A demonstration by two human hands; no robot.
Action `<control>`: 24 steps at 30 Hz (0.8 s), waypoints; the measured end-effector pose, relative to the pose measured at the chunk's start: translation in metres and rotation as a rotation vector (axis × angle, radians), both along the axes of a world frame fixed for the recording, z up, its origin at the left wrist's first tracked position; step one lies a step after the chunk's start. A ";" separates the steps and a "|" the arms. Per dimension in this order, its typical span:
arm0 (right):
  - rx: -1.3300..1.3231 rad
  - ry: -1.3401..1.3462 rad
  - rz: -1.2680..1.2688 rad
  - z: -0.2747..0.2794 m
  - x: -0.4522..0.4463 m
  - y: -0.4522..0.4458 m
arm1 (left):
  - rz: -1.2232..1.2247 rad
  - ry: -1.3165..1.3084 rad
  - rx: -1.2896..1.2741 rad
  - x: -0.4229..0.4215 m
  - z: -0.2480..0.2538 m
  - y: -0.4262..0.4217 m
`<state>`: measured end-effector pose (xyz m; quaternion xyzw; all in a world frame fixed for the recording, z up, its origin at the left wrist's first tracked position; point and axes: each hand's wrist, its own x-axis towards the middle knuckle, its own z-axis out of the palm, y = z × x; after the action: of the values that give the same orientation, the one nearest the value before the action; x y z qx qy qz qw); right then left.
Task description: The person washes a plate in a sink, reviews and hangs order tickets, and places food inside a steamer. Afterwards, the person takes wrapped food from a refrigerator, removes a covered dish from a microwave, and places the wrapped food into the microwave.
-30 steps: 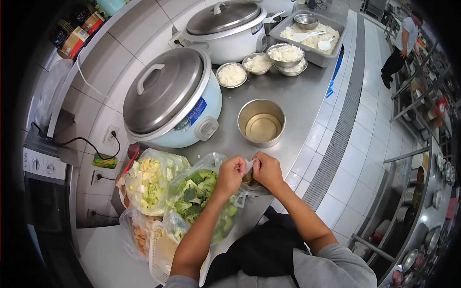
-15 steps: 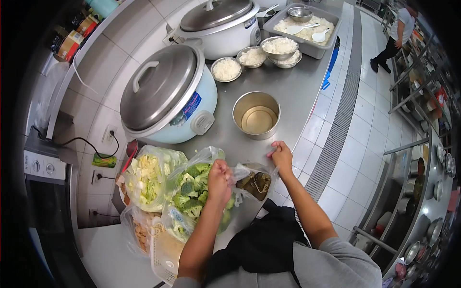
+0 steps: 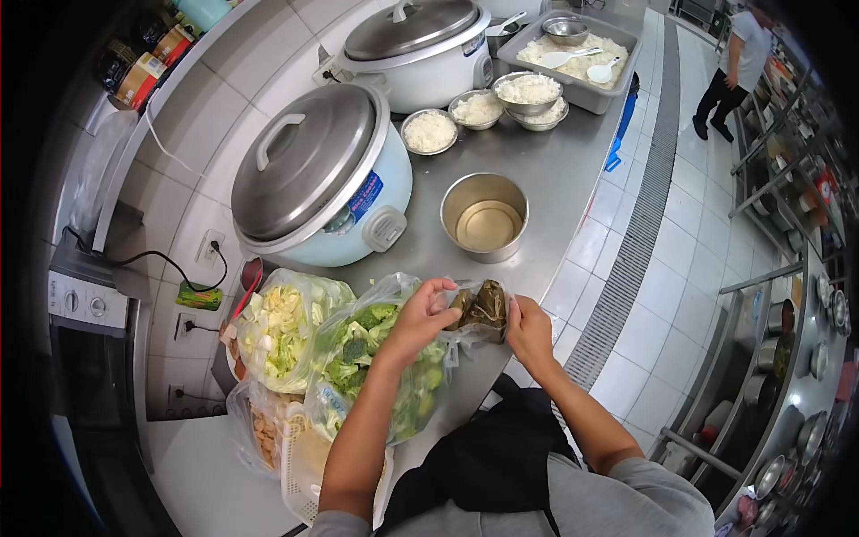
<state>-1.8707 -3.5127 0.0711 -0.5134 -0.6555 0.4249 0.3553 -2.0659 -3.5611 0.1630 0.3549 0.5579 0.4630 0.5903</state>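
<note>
A clear plastic bag (image 3: 463,337) with dark, leaf-wrapped bundles (image 3: 486,307) in it is between my hands, low over the counter's front edge. My left hand (image 3: 426,318) grips the bag's left side, thumb and fingers closed at one bundle. On the opposite side, my right hand (image 3: 531,333) pinches the plastic. Just beyond stands a round metal pot (image 3: 484,217), with what looks like a little liquid at the bottom. Left of my left hand sits a bag of broccoli (image 3: 362,345), partly behind my forearm.
Chopped cabbage (image 3: 286,322) fills another bag. A big rice cooker (image 3: 309,170) stands behind it, a second rice cooker (image 3: 416,54) farther back. Bowls of rice (image 3: 431,132) and a rice tray (image 3: 617,94) line the back. Another person (image 3: 735,72) stands at the right-hand shelves.
My left hand has shifted right and up to the bag, and my right hand has come down to its right side. The bag is raised and its bundles show more clearly.
</note>
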 end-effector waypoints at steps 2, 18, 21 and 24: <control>-0.108 -0.166 -0.081 -0.007 -0.003 0.008 | 0.151 0.357 0.040 0.009 -0.017 0.003; 0.179 -0.018 -0.246 -0.009 0.006 -0.006 | 0.222 0.417 0.060 -0.014 -0.034 -0.006; 0.017 0.049 0.003 0.002 0.007 -0.014 | -0.058 0.894 0.324 -0.005 -0.017 -0.008; 0.083 -0.068 0.119 -0.033 -0.005 -0.025 | -0.122 0.900 0.296 0.002 -0.005 -0.004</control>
<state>-1.8755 -3.5374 0.0383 -0.4726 -0.7136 0.4000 0.3278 -2.0642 -3.5652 0.1581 0.6324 0.6645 0.3023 0.2592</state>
